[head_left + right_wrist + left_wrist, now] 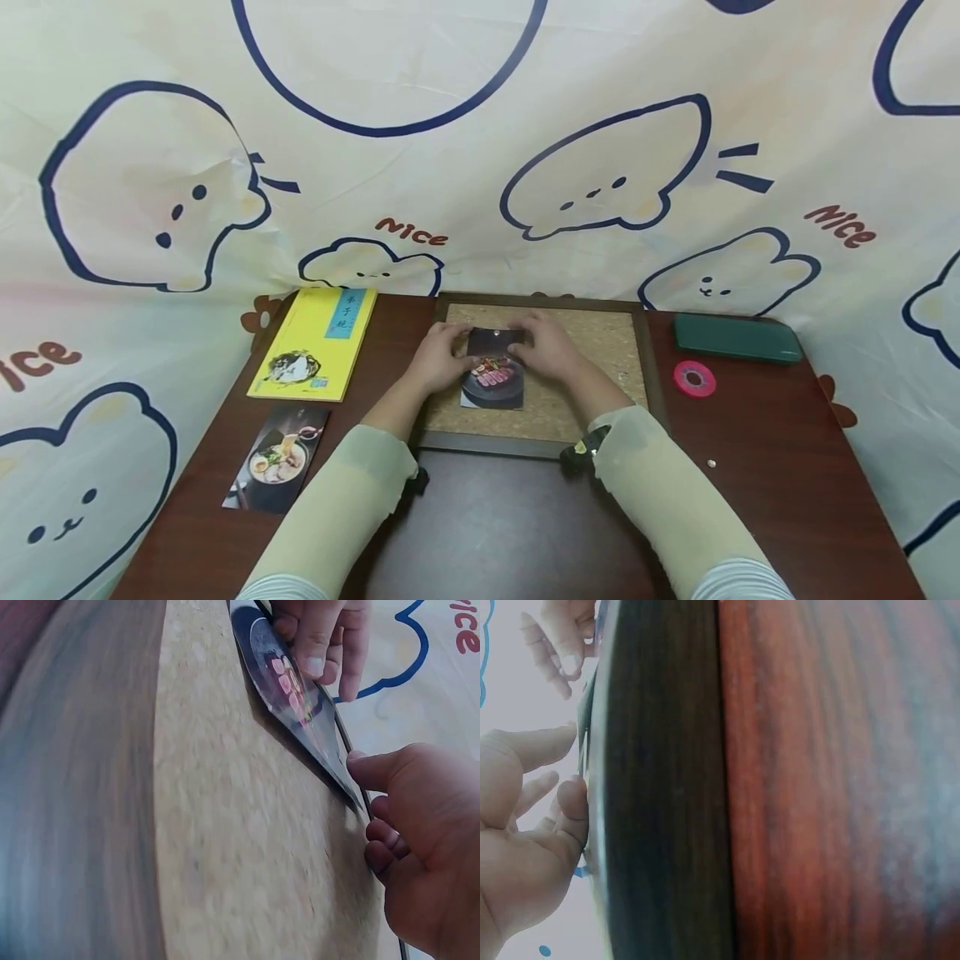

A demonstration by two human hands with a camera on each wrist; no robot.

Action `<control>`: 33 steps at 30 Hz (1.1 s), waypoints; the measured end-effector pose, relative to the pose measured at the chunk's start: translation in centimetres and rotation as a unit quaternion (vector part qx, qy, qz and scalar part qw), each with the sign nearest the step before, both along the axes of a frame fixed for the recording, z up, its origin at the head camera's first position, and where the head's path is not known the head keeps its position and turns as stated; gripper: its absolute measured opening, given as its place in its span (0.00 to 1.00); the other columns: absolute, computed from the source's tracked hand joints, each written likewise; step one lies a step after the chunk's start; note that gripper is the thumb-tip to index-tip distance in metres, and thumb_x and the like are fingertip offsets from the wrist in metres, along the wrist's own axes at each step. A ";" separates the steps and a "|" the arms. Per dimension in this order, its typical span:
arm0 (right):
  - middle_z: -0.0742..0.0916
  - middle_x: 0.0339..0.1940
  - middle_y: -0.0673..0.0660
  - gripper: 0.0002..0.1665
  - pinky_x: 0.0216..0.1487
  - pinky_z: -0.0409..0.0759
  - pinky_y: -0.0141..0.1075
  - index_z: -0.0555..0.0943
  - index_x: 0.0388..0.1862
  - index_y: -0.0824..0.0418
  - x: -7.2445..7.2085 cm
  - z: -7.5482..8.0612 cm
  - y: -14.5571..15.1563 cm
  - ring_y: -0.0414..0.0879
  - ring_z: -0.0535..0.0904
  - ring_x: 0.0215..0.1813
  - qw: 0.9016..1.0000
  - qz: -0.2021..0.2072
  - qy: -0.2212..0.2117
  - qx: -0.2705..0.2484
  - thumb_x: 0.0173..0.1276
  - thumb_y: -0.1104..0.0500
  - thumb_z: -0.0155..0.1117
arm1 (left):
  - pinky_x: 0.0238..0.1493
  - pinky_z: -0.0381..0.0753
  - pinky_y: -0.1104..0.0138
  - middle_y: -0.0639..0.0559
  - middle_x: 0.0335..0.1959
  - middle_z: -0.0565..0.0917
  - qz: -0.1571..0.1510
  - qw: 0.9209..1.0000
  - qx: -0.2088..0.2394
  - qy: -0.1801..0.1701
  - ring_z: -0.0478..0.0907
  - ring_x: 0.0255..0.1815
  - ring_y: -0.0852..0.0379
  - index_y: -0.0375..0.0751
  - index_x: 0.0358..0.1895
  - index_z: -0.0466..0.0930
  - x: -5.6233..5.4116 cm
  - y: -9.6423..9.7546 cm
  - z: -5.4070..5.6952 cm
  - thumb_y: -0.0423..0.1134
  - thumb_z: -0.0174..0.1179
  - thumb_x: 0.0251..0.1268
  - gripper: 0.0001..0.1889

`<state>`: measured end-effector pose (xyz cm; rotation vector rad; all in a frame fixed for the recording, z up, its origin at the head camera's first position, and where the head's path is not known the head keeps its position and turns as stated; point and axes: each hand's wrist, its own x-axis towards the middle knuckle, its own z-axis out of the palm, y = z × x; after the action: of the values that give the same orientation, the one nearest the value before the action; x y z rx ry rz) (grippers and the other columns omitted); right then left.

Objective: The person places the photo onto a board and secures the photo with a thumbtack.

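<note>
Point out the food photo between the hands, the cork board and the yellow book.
Food photo (492, 373): head view, on the pictured dish, near the middle.
Cork board (542, 418): head view, on bare cork near the lower frame.
Yellow book (315, 340): head view, on the middle of its cover.

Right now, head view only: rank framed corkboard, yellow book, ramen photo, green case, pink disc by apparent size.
1. Framed corkboard
2. Yellow book
3. Ramen photo and green case: too alike to rank; the photo looks nearer the camera
4. Pink disc
</note>
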<state>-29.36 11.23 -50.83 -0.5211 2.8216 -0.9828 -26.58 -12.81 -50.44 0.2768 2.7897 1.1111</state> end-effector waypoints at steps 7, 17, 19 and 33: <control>0.72 0.77 0.61 0.31 0.73 0.65 0.59 0.77 0.72 0.56 1.3 0.6 1.8 0.62 0.69 0.75 1.000 -0.013 -0.005 -0.024 0.71 0.51 0.69 | 0.40 0.78 0.59 0.40 0.60 0.73 0.006 0.999 0.042 0.009 0.77 0.39 0.52 0.44 0.73 0.74 0.4 -0.7 0.5 0.40 0.72 0.66 0.32; 0.76 0.71 0.62 0.30 0.70 0.71 0.56 0.77 0.71 0.59 3.0 1.4 4.6 0.61 0.74 0.69 0.999 0.009 0.029 -0.011 0.73 0.53 0.69 | 0.40 0.78 0.59 0.45 0.58 0.74 -0.003 0.998 0.040 0.039 0.75 0.39 0.53 0.45 0.70 0.78 1.8 -1.4 0.8 0.38 0.71 0.66 0.29; 0.76 0.71 0.63 0.30 0.69 0.71 0.58 0.77 0.71 0.59 3.5 1.5 5.1 0.62 0.74 0.69 0.999 0.009 0.033 -0.011 0.73 0.53 0.69 | 0.40 0.78 0.60 0.45 0.58 0.75 -0.010 0.998 0.035 0.046 0.76 0.39 0.53 0.44 0.70 0.78 2.2 -1.5 0.8 0.38 0.71 0.66 0.28; 0.79 0.65 0.60 0.29 0.61 0.78 0.57 0.77 0.70 0.62 7.8 1.5 9.6 0.59 0.79 0.63 0.997 0.000 0.065 -0.033 0.73 0.54 0.69 | 0.40 0.77 0.59 0.44 0.57 0.77 -0.023 0.998 0.018 0.055 0.74 0.42 0.53 0.43 0.67 0.81 5.3 -2.3 1.7 0.38 0.71 0.66 0.25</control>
<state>-21.57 20.81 -49.37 -0.6140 2.9102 -1.0827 -21.26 -15.07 -48.75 0.4159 2.8437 1.1697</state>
